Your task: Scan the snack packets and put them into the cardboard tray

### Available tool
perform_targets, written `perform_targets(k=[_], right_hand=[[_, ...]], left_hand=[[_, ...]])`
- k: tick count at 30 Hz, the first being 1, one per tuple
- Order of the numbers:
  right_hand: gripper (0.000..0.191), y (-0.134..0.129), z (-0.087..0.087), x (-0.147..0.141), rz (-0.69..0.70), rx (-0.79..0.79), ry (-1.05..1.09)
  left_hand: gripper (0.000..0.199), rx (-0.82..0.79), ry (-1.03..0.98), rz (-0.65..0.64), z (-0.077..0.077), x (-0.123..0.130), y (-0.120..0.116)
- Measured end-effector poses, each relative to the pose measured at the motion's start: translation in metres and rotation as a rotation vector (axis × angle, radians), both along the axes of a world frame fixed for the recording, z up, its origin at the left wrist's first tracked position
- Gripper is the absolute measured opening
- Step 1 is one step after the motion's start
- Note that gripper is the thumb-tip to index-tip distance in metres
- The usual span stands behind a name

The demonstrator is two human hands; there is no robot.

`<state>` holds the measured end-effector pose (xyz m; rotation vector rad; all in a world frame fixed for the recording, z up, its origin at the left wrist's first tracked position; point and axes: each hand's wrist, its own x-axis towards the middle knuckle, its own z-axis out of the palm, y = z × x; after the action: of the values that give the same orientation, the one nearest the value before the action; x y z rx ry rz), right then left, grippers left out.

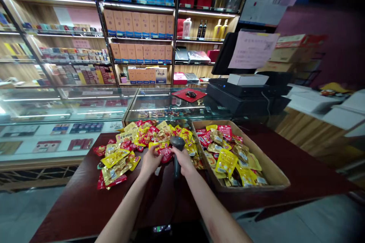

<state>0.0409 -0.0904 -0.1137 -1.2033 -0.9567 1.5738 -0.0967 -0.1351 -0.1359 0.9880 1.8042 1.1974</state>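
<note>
My right hand (pixel 183 160) is wrapped around the grip of a dark grey handheld barcode scanner (pixel 177 144), whose head points forward and down. My left hand (pixel 149 161) pinches a red and yellow snack packet (pixel 164 154) just under the scanner head. A loose heap of foil snack packets (pixel 119 159) lies on the counter to the left of my hands. To the right, more packets fill a shallow cardboard tray (pixel 273 174). The packet's barcode is hidden from this view.
The dark red counter top (pixel 288 193) runs beneath everything, and the scanner's cable drops towards its near edge. Behind it stand a glass display case (pixel 71 102), a black till with a screen (pixel 248 91), and shelves of boxed goods and bottles (pixel 139 22).
</note>
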Motion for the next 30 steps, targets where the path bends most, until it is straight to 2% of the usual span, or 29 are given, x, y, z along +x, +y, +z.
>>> perform_targets(k=[3, 5, 10, 16, 19, 23, 26, 28, 30], right_hand=[[0.023, -0.002, 0.006, 0.0, 0.008, -0.042, 0.131], [0.026, -0.002, 0.011, 0.002, 0.01, -0.056, 0.203], [0.037, -0.001, 0.025, 0.011, -0.041, 0.003, 0.257], [0.042, -0.005, 0.043, 0.015, 0.011, -0.006, 0.399], [0.042, -0.007, 0.046, 0.014, 0.052, -0.002, 0.413], [0.041, -0.008, 0.046, 0.014, -0.005, 0.025, 0.362], [0.044, -0.005, 0.044, 0.017, -0.039, 0.013, 0.327], [0.045, -0.003, 0.042, 0.02, -0.037, 0.014, 0.301], [0.042, -0.001, 0.038, 0.022, -0.04, 0.026, 0.266]], left_hand=[[0.049, 0.131, 0.206, 0.056, 0.005, 0.008, -0.003], [0.044, 0.201, 0.247, 0.043, 0.012, 0.01, -0.008], [0.013, 0.457, 0.41, -0.011, 0.036, 0.003, -0.023], [0.021, 0.579, 0.595, -0.225, 0.057, -0.008, -0.04], [0.022, 0.698, 0.697, -0.246, 0.059, -0.01, -0.042], [0.022, 0.86, 0.791, -0.232, 0.056, -0.009, -0.038], [0.018, 0.86, 0.701, -0.199, 0.051, -0.008, -0.031], [0.012, 0.755, 0.524, -0.164, 0.05, -0.009, -0.024], [0.017, 0.605, 0.289, -0.153, 0.051, -0.013, -0.015]])
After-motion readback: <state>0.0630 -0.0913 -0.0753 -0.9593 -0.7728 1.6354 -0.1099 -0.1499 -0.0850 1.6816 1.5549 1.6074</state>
